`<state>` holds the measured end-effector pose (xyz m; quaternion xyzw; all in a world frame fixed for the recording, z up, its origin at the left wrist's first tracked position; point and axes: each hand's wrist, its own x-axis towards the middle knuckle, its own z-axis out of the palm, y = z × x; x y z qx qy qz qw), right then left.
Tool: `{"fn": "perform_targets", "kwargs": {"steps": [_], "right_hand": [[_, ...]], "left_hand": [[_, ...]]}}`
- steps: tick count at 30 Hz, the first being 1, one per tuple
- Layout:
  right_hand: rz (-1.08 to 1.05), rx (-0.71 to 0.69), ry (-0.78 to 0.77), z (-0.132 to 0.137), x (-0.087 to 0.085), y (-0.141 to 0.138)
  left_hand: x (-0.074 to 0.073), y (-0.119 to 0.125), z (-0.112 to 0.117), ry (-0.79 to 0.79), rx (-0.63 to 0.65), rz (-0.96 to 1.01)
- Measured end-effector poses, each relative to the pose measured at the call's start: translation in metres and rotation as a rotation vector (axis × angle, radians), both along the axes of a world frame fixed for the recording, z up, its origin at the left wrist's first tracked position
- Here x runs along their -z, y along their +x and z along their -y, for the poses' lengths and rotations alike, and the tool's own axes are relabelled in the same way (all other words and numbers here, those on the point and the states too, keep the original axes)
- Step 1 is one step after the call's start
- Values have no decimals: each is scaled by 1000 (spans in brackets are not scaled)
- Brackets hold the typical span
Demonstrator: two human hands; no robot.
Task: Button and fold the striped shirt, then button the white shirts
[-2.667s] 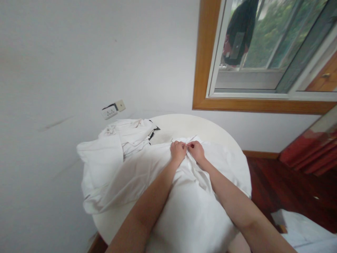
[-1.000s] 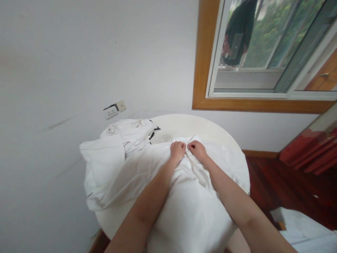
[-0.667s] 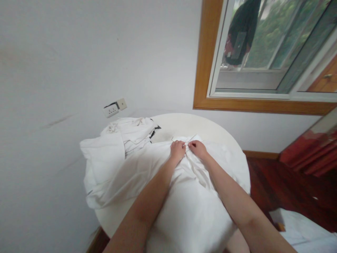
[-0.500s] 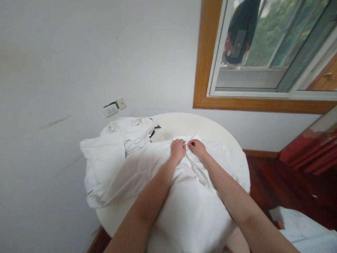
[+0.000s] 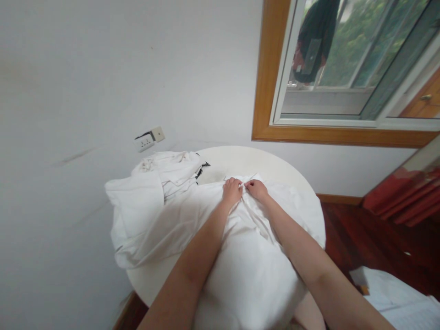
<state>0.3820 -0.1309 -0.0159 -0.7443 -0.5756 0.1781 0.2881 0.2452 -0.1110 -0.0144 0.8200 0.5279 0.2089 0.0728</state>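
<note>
A white garment [image 5: 247, 270] lies spread over a round white table [image 5: 237, 161] in front of me. My left hand [image 5: 232, 191] and my right hand [image 5: 256, 189] sit side by side at the garment's far edge, fingers curled and pinching the cloth between them. A fold of the fabric runs back from the hands toward me. Both forearms rest on the garment.
A heap of white clothes [image 5: 151, 192] with a black mark lies on the table's left side against the white wall. A wall socket [image 5: 147, 139] is above it. A wood-framed window [image 5: 343, 68] is at the upper right; dark red wooden floor [image 5: 364, 238] to the right.
Both hands stay pinched together on the garment's far edge. Only the view has shifted slightly.
</note>
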Motion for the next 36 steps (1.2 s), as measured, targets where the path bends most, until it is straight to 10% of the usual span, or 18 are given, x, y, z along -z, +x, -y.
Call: {"fn": "perform_targets", "kwargs": {"steps": [12,26,36], "right_hand": [[-9,59,118,3,2,-3],[162,-306,297,18,14,6],[312,-162,270,31,-8,20]], "left_hand": [[-2,-3,12,92,-26,9],[2,-16,-8,133,-21,179],[-18,-17,10,113,145,-125]]}}
